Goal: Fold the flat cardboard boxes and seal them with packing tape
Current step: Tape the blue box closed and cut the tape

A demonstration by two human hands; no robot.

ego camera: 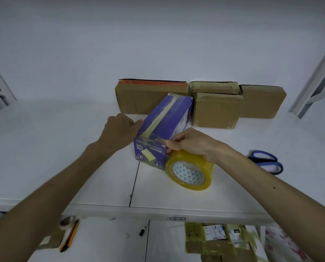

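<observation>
A purple cardboard box (165, 121) lies on the white table (63, 148), with a strip of yellowish tape running along its top. My left hand (120, 129) presses against the box's left side near the top edge, its fingers curled. My right hand (192, 144) holds a roll of yellow packing tape (190, 171) at the box's near right corner, and its thumb and fingers pinch the tape end on the box's front top edge.
Several taped brown cardboard boxes (214, 108) stand along the wall behind. Blue-handled scissors (267, 161) lie to the right. On a lower surface are a yellow utility knife (70, 237), a black marker (143, 229), a small tape roll (66, 222) and taped parcels (218, 241).
</observation>
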